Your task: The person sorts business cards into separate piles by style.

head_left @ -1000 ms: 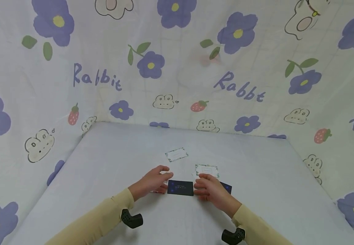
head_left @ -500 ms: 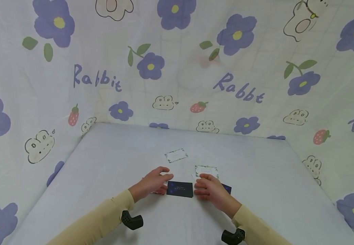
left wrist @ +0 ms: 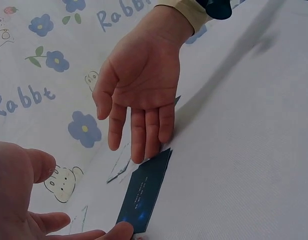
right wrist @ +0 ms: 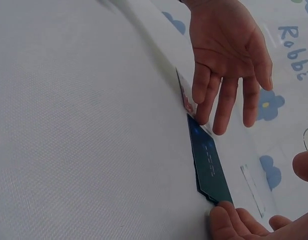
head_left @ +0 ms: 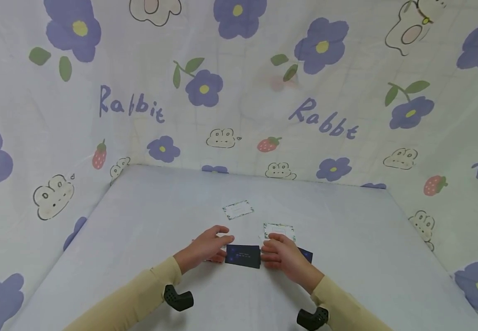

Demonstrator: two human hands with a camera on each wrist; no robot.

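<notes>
A small stack of dark blue cards [head_left: 243,256] lies between my two hands, its edges slightly uneven. My left hand [head_left: 205,247] touches the stack's left end with fairly straight fingers. At the opposite end, the fingertips of my right hand [head_left: 288,257] rest against the cards. Both palms face inward, and neither hand pinches anything. Another dark card [head_left: 306,254] shows partly behind my right hand. Under my left hand lies a card with reddish print [right wrist: 187,101], mostly hidden in the head view.
Beyond the hands lie a white card with a leafy border [head_left: 238,210] and a similar white card [head_left: 279,230], partly covered by my right fingers. A white cloth-covered table [head_left: 160,197] stretches around them, with a patterned curtain [head_left: 247,110] behind.
The dark stack has turned slightly and its right edge now looks less even. My right hand has shifted a little to the left; my left hand stays nearly still.
</notes>
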